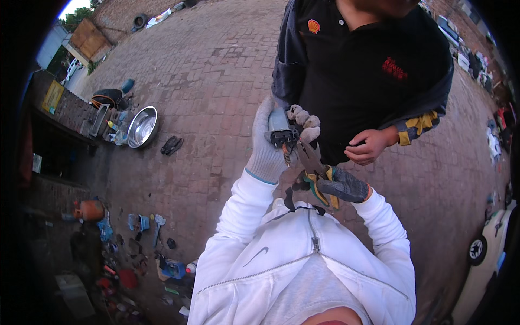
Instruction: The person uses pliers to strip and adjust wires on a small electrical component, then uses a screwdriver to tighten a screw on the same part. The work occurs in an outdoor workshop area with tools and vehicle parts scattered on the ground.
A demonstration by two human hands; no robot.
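Observation:
My left hand (pixel 266 142), in a pale knit glove, grips a small metal motor-like part (pixel 279 122) with a black end and a copper-coloured threaded shaft pointing down. Its darkened fingertips curl up at the part's right side. My right hand (pixel 348 187), in a dark grey glove, is closed on pliers (pixel 310 158) with yellow-and-green handles. Their jaws reach up beside the black end of the part; whether they touch it is unclear.
Another person (pixel 357 70) in dark clothing stands facing me, their bare hand (pixel 366 147) near their waist. Left are a steel basin (pixel 142 126), black slippers (pixel 171 144), an orange gas cylinder (pixel 92 210) and scattered tools. A cream car (pixel 490 244) stands at lower right on the paving (pixel 216 81).

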